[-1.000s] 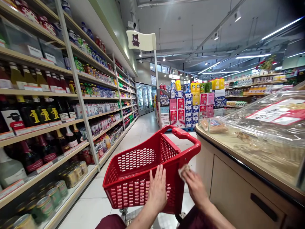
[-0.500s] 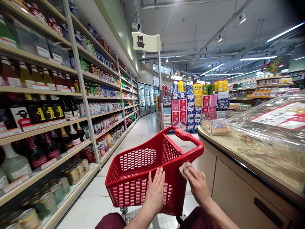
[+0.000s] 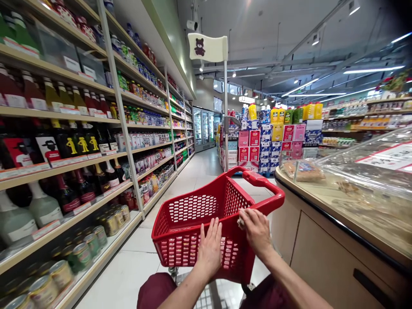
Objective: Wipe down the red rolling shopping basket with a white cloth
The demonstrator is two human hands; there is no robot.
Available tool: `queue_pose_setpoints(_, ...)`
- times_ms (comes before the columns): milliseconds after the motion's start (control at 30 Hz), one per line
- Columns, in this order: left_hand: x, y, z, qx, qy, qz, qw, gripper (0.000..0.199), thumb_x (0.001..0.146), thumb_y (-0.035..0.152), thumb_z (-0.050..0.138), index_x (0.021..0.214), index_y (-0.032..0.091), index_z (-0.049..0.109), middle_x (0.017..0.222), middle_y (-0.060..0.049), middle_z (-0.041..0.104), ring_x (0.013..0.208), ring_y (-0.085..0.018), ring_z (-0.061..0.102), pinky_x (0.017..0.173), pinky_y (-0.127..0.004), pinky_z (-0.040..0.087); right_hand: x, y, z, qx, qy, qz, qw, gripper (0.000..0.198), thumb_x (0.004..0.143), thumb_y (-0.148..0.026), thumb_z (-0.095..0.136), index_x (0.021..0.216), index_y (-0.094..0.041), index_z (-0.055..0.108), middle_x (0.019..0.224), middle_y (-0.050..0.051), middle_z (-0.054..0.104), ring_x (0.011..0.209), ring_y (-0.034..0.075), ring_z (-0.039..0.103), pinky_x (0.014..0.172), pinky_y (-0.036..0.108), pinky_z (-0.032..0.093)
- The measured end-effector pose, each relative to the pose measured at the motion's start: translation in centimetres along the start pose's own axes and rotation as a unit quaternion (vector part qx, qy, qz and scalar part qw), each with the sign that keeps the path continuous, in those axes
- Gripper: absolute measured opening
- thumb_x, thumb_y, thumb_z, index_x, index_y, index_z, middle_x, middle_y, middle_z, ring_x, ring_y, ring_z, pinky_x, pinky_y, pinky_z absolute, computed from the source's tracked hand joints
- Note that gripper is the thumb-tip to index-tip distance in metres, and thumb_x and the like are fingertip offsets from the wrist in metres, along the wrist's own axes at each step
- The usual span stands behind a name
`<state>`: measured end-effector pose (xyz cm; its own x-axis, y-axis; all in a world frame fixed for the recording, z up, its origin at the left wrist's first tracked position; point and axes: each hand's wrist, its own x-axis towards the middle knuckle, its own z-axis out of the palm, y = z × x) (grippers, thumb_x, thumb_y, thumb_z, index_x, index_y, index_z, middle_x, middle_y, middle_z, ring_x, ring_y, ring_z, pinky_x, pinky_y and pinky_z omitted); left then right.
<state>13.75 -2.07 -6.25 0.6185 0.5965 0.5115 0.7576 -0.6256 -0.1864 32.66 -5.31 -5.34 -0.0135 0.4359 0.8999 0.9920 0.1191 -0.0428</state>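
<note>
A red plastic shopping cart (image 3: 189,201) with a slotted basket stands right in front of my knees, its handle toward the right. My left hand (image 3: 209,246) lies flat on the basket's near side, fingers stretched out and pointing up. Just below the cart's rim, near the handle end, my right hand (image 3: 257,229) presses a crumpled, pale cloth (image 3: 241,221) against the red side. Most of the cloth is hidden under my fingers. A pole on the cart carries a cream flag (image 3: 207,47) with a brown bear.
Tall shelves (image 3: 116,109) of bottles and cans line the left. A counter (image 3: 309,240) with packaged food under clear covers stands close on the right. Stacked drink boxes (image 3: 249,148) are ahead, with glass-door fridges (image 3: 204,124) farther back along a tiled aisle.
My right hand has slid the cloth leftward along the cart's side, away from the handle. My left hand stays flat on the basket. The view has turned slightly left.
</note>
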Motion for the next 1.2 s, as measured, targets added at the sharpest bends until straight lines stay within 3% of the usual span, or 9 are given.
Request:
queue_pose_setpoints(167,-1.7,-1.1,0.2,0.016,-0.010,-0.011,1.000,0.076,0.066,0.005,0.037,0.137,0.012,0.012,0.145,-0.007,0.013,0.133,-0.022,0.006,0.105,-0.049,0.010,-2.7,-2.8,1.5,0.016,-0.064,-0.056,0.996,0.033,0.078,-0.010,0.043,0.099,-0.027,0.062,0.102,0.002,0.062,0.100,0.019,0.046,0.084,0.032,0.030)
queue_pose_setpoints(367,-2.9,-2.7,-0.8,0.022,-0.004,-0.045,0.999,0.073,0.068,0.006,0.036,0.137,0.011,0.012,0.144,-0.009,0.014,0.133,-0.022,0.007,0.106,-0.049,0.010,0.5,-5.1,1.6,0.052,0.009,-0.032,0.998,0.033,0.083,-0.015,0.042,0.112,-0.024,0.056,0.114,0.006,0.056,0.111,0.021,0.041,0.088,0.035,0.029)
queue_pose_setpoints(567,-5.1,-5.0,-1.1,0.038,-0.008,-0.072,0.997,0.073,0.068,0.007,0.037,0.137,0.011,0.013,0.144,-0.008,0.016,0.133,-0.021,0.007,0.106,-0.048,0.009,-3.4,-8.5,3.8,0.075,-0.066,-0.107,0.989,0.025,0.079,-0.021,0.050,0.100,-0.028,0.061,0.098,0.002,0.063,0.097,0.020,0.047,0.087,0.035,0.028)
queue_pose_setpoints(700,-6.2,-6.7,-1.2,0.052,-0.009,-0.114,0.992,0.072,0.068,0.006,0.036,0.137,0.012,0.015,0.143,-0.008,0.019,0.133,-0.021,0.009,0.106,-0.048,0.009,-1.0,-10.3,4.2,0.103,-0.038,-0.086,0.990,0.031,0.083,-0.021,0.045,0.111,-0.027,0.056,0.114,0.004,0.057,0.108,0.021,0.041,0.090,0.036,0.026)
queue_pose_setpoints(767,-6.9,-7.3,-1.2,0.054,-0.018,-0.122,0.991,0.071,0.069,0.008,0.037,0.136,0.012,0.016,0.144,-0.009,0.018,0.133,-0.021,0.008,0.106,-0.048,0.009,-0.4,-11.3,4.8,0.105,-0.033,-0.089,0.990,0.031,0.083,-0.019,0.045,0.111,-0.026,0.056,0.113,0.004,0.058,0.108,0.021,0.041,0.089,0.036,0.026)
queue_pose_setpoints(967,-9.6,-9.5,-0.9,0.063,-0.049,-0.148,0.986,0.072,0.068,0.010,0.038,0.136,0.012,0.015,0.144,-0.008,0.016,0.133,-0.021,0.005,0.106,-0.048,0.009,-3.8,-14.9,6.8,0.125,-0.105,-0.168,0.972,0.024,0.081,-0.019,0.049,0.101,-0.027,0.060,0.099,0.002,0.062,0.101,0.019,0.045,0.088,0.033,0.026)
queue_pose_setpoints(1100,-11.1,-12.1,-1.2,0.079,-0.056,-0.206,0.974,0.071,0.069,0.011,0.037,0.136,0.011,0.016,0.143,-0.010,0.019,0.133,-0.021,0.007,0.105,-0.049,0.009,-1.8,-18.4,7.6,0.153,-0.082,-0.146,0.974,0.028,0.084,-0.024,0.046,0.110,-0.027,0.055,0.113,0.003,0.057,0.109,0.021,0.040,0.091,0.036,0.023)
queue_pose_setpoints(1200,-12.1,-13.5,-1.2,0.094,-0.063,-0.242,0.964,0.068,0.070,0.011,0.036,0.136,0.010,0.019,0.142,-0.010,0.022,0.133,-0.021,0.008,0.105,-0.050,0.009,-1.4,-21.0,8.7,0.156,-0.109,-0.171,0.967,0.029,0.084,-0.024,0.046,0.111,-0.026,0.055,0.111,0.003,0.058,0.108,0.021,0.041,0.089,0.037,0.025)
